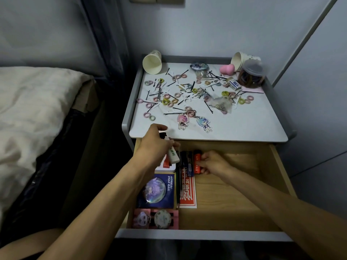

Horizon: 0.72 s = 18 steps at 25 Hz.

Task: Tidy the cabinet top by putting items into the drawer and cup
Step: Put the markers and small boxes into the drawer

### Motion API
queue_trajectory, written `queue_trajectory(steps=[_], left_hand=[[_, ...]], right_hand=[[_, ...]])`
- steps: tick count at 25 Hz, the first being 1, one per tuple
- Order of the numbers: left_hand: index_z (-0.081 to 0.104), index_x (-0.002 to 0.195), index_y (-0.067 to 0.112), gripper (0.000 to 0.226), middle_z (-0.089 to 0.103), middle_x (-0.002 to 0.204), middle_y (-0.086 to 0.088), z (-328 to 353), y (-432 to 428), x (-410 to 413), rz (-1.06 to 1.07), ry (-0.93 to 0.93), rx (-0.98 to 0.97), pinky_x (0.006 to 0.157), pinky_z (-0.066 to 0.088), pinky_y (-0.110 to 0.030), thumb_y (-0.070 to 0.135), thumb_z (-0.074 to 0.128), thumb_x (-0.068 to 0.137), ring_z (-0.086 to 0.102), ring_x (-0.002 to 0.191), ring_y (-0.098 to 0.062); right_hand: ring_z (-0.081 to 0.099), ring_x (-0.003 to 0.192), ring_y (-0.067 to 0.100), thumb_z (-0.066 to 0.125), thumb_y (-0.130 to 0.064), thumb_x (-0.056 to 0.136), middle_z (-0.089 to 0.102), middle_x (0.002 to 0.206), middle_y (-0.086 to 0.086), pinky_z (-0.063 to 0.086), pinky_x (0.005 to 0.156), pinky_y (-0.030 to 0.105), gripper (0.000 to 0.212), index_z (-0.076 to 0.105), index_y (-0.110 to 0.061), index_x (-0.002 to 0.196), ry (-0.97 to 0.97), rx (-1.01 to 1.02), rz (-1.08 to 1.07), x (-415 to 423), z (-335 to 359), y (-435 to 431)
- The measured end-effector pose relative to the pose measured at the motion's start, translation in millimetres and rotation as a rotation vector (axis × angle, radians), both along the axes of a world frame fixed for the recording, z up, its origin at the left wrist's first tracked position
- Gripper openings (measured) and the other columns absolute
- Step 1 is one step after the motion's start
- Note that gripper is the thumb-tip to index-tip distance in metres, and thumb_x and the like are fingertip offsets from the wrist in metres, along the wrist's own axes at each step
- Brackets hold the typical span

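The wooden drawer (pixel 244 194) stands pulled out below the white cabinet top (pixel 234 126). My left hand (pixel 154 145) grips a white tube with green lettering (pixel 173 154) over the drawer's back left corner. My right hand (pixel 212 163) pinches a red tube (pixel 197 162) lying in the drawer beside dark pens (pixel 185 164). Several pastel hair ties (pixel 170 102), black hairpins (pixel 173 109) and two acrylic keychains (pixel 195 122) litter the top. A paper cup (pixel 152 62) lies tipped at the back left, another cup (pixel 239 60) at the back right.
In the drawer's left part lie a blue card with a round badge (pixel 156 190), a red-and-white card (pixel 187 194) and a pink card with badges (pixel 155 219). A pink sponge (pixel 228 70), a lidded jar (pixel 251 76) and a small box (pixel 234 83) sit back right. A bed (pixel 37 113) lies left.
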<state>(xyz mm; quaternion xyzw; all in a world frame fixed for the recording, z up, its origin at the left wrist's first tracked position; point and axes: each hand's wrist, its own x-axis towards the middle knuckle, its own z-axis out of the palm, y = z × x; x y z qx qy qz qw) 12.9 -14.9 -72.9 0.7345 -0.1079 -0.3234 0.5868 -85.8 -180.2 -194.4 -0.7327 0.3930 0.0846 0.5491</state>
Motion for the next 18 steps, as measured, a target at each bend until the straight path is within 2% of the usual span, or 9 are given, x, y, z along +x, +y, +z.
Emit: queue_trajectory(steps=[1,4,6,8,10,12,14,18], left_hand=[[0.046,0.122,0.013,0.034,0.071,0.082,-0.009,1,1,1,0.032,0.016,-0.031,0.083,0.054,-0.057,-0.004,0.054,0.094,0.071,0.082,-0.025],[0.046,0.123,0.007,0.031,0.072,0.090,-0.017,7,4,3,0.085,0.080,-0.110,0.071,0.060,-0.038,-0.003,0.055,0.095,0.071,0.077,-0.021],[0.049,0.123,0.002,0.028,0.071,0.097,-0.022,9,5,4,0.112,0.120,-0.152,0.066,0.061,-0.030,-0.001,0.055,0.096,0.071,0.076,-0.022],[0.052,0.120,-0.002,0.024,0.071,0.098,-0.023,9,5,4,0.118,0.127,-0.162,0.066,0.060,-0.029,0.002,0.055,0.097,0.071,0.076,-0.023],[0.055,0.118,-0.003,0.021,0.071,0.100,-0.022,7,5,4,0.115,0.115,-0.151,0.064,0.060,-0.026,0.004,0.054,0.098,0.070,0.075,-0.021],[0.056,0.117,-0.002,0.020,0.070,0.103,-0.021,7,4,4,0.112,0.104,-0.128,0.062,0.059,-0.023,0.005,0.052,0.099,0.071,0.076,-0.019],[0.057,0.117,-0.001,0.019,0.070,0.103,-0.020,7,4,4,0.114,0.098,-0.114,0.061,0.059,-0.022,0.006,0.051,0.100,0.071,0.077,-0.018],[0.058,0.116,0.001,0.020,0.070,0.087,-0.015,6,2,4,0.098,0.082,-0.057,0.061,0.056,-0.023,0.010,0.051,0.100,0.067,0.073,-0.018]], right_hand=[[0.049,0.050,0.012,0.059,-0.005,0.094,0.055,0.063,0.007,0.040,0.039,0.013,0.006,0.053,-0.004,0.094,0.004,-0.011,-0.018,2,-4,-2],[0.050,0.038,0.004,0.062,-0.006,0.093,0.056,0.064,0.009,0.041,0.038,0.014,0.012,0.055,-0.001,0.101,0.003,-0.007,-0.072,4,-16,-4],[0.048,0.034,0.001,0.063,-0.006,0.092,0.057,0.066,0.010,0.042,0.038,0.013,0.010,0.057,-0.001,0.099,-0.004,0.004,-0.090,3,-20,-4],[0.049,0.034,0.001,0.064,-0.005,0.091,0.058,0.065,0.009,0.042,0.039,0.013,0.007,0.057,-0.004,0.088,-0.013,0.008,-0.093,2,-20,-5],[0.050,0.035,0.002,0.065,-0.005,0.090,0.058,0.063,0.008,0.042,0.040,0.014,0.014,0.056,-0.007,0.080,-0.017,-0.004,-0.095,2,-21,-6],[0.052,0.040,0.006,0.066,-0.005,0.089,0.058,0.063,0.008,0.043,0.040,0.014,0.009,0.058,-0.005,0.086,-0.016,-0.006,-0.109,2,-22,-7],[0.051,0.037,0.004,0.066,-0.003,0.089,0.058,0.063,0.009,0.043,0.039,0.014,0.009,0.058,-0.002,0.092,-0.019,0.004,-0.127,2,-23,-7],[0.051,0.032,0.002,0.068,0.000,0.086,0.057,0.062,0.011,0.045,0.039,0.014,0.013,0.056,-0.003,0.084,-0.044,0.036,-0.140,2,-23,-8]])
